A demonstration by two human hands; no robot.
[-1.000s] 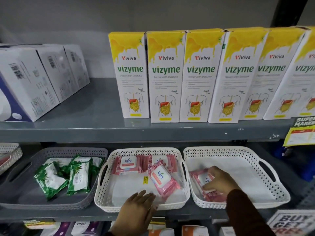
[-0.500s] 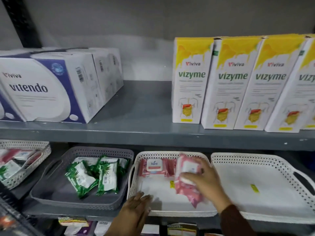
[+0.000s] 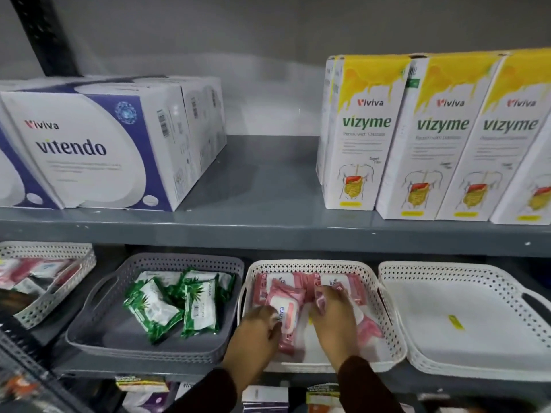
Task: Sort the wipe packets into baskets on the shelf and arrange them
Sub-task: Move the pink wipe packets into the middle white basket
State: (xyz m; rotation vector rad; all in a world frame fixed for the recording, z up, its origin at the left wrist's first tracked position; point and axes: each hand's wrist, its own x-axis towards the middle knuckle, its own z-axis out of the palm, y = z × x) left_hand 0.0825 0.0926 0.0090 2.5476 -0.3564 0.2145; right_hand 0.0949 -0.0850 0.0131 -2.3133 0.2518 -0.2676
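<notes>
Several pink wipe packets (image 3: pixel 348 286) lie in the middle white basket (image 3: pixel 390 332) on the lower shelf. My left hand (image 3: pixel 256 335) grips one pink packet (image 3: pixel 287 315) at the basket's front left. My right hand (image 3: pixel 335 314) presses down on another pink packet (image 3: pixel 368 326) beside it. Green wipe packets (image 3: pixel 199 305) sit in the grey basket (image 3: pixel 98 332) to the left. The white basket on the right (image 3: pixel 417 332) holds no packets, only a small yellow sticker.
A further white basket (image 3: pixel 44 305) with mixed packets stands at the far left. The upper shelf (image 3: pixel 268 228) carries Vitendo boxes (image 3: pixel 89 150) and Vizyme cartons (image 3: pixel 432 138). More goods lie on the shelf below.
My right hand carried a pink packet from the right white basket into the middle one and set it down. My left hand moved from the basket's front rim onto a packet. The view swung left.
</notes>
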